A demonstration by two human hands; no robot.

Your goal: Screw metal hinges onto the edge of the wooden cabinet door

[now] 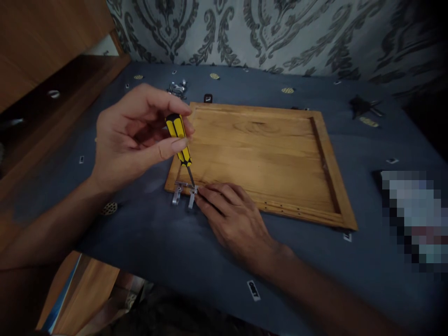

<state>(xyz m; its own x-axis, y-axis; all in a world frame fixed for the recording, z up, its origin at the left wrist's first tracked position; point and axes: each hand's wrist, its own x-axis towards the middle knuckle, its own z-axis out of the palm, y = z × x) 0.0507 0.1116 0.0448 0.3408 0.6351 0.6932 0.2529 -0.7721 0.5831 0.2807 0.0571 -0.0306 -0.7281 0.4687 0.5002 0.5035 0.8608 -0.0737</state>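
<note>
So the whole setup is a dark blue printed cloth (168,247) with yellow oval prints and little label-style patches, running back to grey-and-white damask-patterned material (266,28) across the top of the frame. Brown wooden furniture (45,42) fills the upper left, and the room's pretty dim. Mid-frame there's a wooden panel with a raised rim (259,154) lying flat, small holes along its near edge. Left hand (122,140), left of center, has its grip narrowed on the yellow-and-black screwdriver (177,127), handle between thumb and fingers, tip down at the silver metal fittings (177,194) on the panel's near left corner. Right hand (233,214) lies over the near edge, fingertips right beside those fittings; can't tell if its grip is pinching anything. Loose metal pieces (178,88) sit behind the panel, upper left of center. Dark object (362,107) at upper right is too murky to name, and a pixelated item (416,214) lies at far right.
</note>
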